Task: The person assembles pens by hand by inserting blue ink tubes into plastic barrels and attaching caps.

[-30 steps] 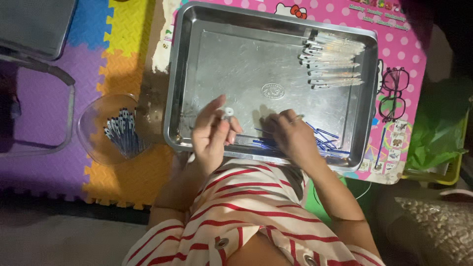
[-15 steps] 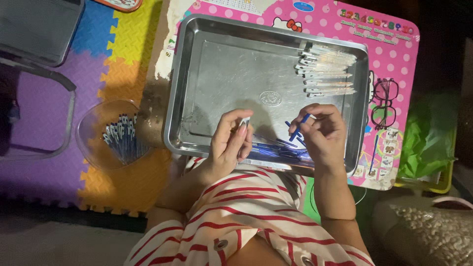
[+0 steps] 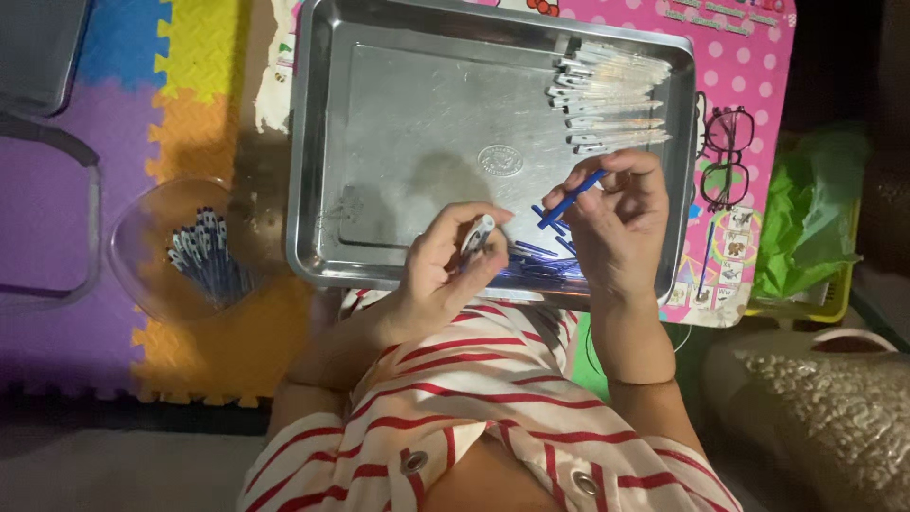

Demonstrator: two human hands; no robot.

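Hands meet over the near edge of a shiny metal tray [image 3: 379, 142] that sits on a pink dotted mat [image 3: 749, 57]. The right hand [image 3: 616, 223] pinches a thin blue refill [image 3: 572, 199] between thumb and fingertips, holding it tilted, its lower end pointing down toward the left. The left hand [image 3: 441, 265] is closed around a clear pen barrel [image 3: 477, 233], with only the upper end showing above the curled fingers. Between and just beneath the two hands, a loose pile of blue refills [image 3: 540, 261] lies against the tray's near wall. At the tray's far right corner a row of assembled clear pens [image 3: 611, 100] lies side by side, well apart from the hands. Left of the tray, on a foam puzzle floor mat [image 3: 171, 95] of purple, yellow and orange pieces, stands a clear plastic bowl [image 3: 142, 228] holding a bunch of dark blue pen parts [image 3: 204, 256]. A pair of glasses [image 3: 725, 152] rests on the pink mat just right of the tray, and a green bag [image 3: 806, 218] lies farther right.
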